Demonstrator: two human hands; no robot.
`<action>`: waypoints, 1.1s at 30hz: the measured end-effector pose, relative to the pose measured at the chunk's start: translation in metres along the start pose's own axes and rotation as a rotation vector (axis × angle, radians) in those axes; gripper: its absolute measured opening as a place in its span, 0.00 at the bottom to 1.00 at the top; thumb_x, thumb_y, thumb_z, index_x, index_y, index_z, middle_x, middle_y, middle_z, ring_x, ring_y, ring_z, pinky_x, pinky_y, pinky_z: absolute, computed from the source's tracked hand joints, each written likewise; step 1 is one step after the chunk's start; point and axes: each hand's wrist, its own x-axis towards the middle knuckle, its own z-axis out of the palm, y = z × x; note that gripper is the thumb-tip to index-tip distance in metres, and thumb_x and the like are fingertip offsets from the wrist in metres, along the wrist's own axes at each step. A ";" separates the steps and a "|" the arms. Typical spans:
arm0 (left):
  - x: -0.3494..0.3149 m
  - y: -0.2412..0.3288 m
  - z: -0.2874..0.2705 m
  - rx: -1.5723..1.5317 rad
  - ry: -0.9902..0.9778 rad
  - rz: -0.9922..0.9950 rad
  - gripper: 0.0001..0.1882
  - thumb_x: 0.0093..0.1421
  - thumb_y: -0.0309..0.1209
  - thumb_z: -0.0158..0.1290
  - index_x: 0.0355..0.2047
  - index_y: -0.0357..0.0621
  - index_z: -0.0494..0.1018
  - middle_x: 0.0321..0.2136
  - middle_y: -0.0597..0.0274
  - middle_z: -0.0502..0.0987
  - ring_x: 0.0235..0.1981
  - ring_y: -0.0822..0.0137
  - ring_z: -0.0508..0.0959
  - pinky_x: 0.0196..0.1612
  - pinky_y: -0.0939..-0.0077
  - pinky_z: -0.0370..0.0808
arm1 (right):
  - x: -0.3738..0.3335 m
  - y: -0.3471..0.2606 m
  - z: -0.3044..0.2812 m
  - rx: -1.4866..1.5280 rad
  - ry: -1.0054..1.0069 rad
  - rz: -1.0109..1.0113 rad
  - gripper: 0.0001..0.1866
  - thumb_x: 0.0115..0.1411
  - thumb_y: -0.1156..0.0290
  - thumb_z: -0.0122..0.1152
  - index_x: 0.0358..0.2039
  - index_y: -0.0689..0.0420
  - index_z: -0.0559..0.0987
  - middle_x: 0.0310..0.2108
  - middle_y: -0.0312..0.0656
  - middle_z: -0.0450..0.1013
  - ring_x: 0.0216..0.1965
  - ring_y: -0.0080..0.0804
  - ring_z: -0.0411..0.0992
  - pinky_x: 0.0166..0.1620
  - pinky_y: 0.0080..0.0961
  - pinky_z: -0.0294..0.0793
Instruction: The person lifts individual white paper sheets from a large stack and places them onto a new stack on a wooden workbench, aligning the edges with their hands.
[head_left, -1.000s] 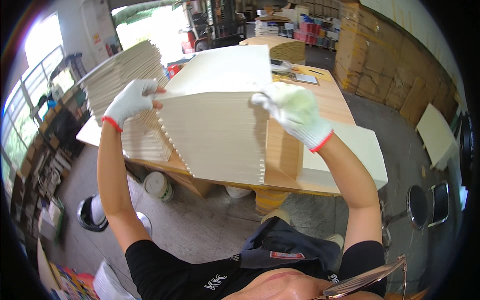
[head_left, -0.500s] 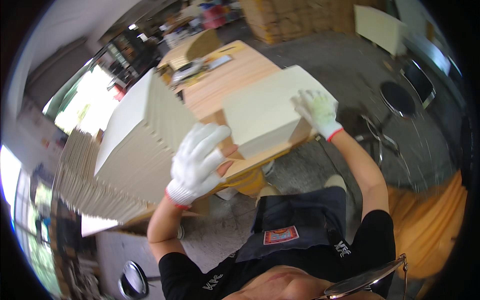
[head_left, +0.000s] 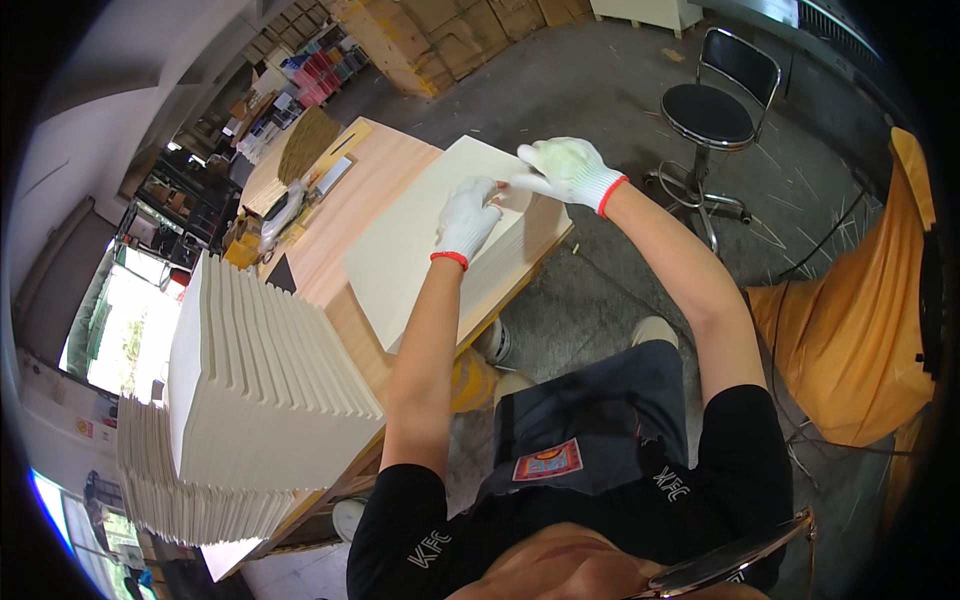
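A thick stack of cream-coloured board sheets [head_left: 405, 235] lies on the wooden table in front of me. Over its top is my left hand [head_left: 468, 217], in a white knit glove with a red cuff; its fingers are loosely bent, with bare fingertips showing. My right hand [head_left: 568, 170], gloved alike with a greenish tint on the back, is at the stack's right end, thumb and fingers apart. The two hands' fingertips come close together, and I see nothing held between them. Whether they touch the top sheet I cannot tell.
To the left rises a tall fanned stack of boards [head_left: 270, 370], with more boards [head_left: 190, 470] beside it. Tools and a plastic bag [head_left: 285, 215] lie farther along the table [head_left: 375, 165]. A black swivel chair [head_left: 708, 115] and orange cloth [head_left: 840, 330] are on the right.
My view has shifted. My left hand has moved from beside the tall stack onto the cream stack, and my right hand has come inward, so both are now close together.
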 end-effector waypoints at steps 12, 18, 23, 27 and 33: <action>0.000 -0.011 0.005 -0.494 -0.025 0.035 0.17 0.60 0.27 0.53 0.50 0.42 0.78 0.47 0.53 0.80 0.49 0.59 0.79 0.54 0.70 0.73 | -0.014 -0.017 0.032 0.717 0.074 0.568 0.28 0.67 0.39 0.44 0.35 0.54 0.71 0.30 0.47 0.71 0.34 0.47 0.71 0.41 0.37 0.68; 0.001 0.003 0.008 -0.381 -0.048 -0.001 0.20 0.59 0.29 0.59 0.53 0.41 0.77 0.46 0.57 0.79 0.48 0.66 0.77 0.53 0.71 0.72 | -0.017 -0.012 0.038 0.684 0.119 0.560 0.28 0.67 0.39 0.43 0.36 0.54 0.72 0.33 0.50 0.73 0.38 0.55 0.72 0.42 0.42 0.68; -0.003 0.003 0.005 -0.609 -0.035 -0.113 0.21 0.60 0.30 0.59 0.54 0.44 0.76 0.43 0.61 0.79 0.47 0.70 0.75 0.53 0.75 0.71 | -0.018 -0.018 0.038 0.685 0.130 0.545 0.28 0.67 0.38 0.41 0.37 0.53 0.72 0.33 0.51 0.74 0.39 0.57 0.72 0.42 0.44 0.68; -0.001 -0.003 0.004 -0.560 -0.053 -0.049 0.22 0.59 0.30 0.59 0.56 0.46 0.75 0.42 0.60 0.78 0.46 0.70 0.74 0.53 0.76 0.69 | -0.013 -0.019 0.034 0.605 0.091 0.530 0.28 0.68 0.39 0.39 0.37 0.54 0.72 0.33 0.53 0.75 0.40 0.57 0.73 0.42 0.46 0.69; -0.006 0.014 0.002 -0.547 -0.078 -0.078 0.22 0.60 0.28 0.59 0.56 0.46 0.75 0.42 0.60 0.77 0.45 0.69 0.73 0.53 0.74 0.69 | -0.016 -0.014 0.048 0.608 0.154 0.513 0.27 0.69 0.41 0.39 0.36 0.54 0.72 0.33 0.54 0.75 0.39 0.58 0.73 0.41 0.47 0.69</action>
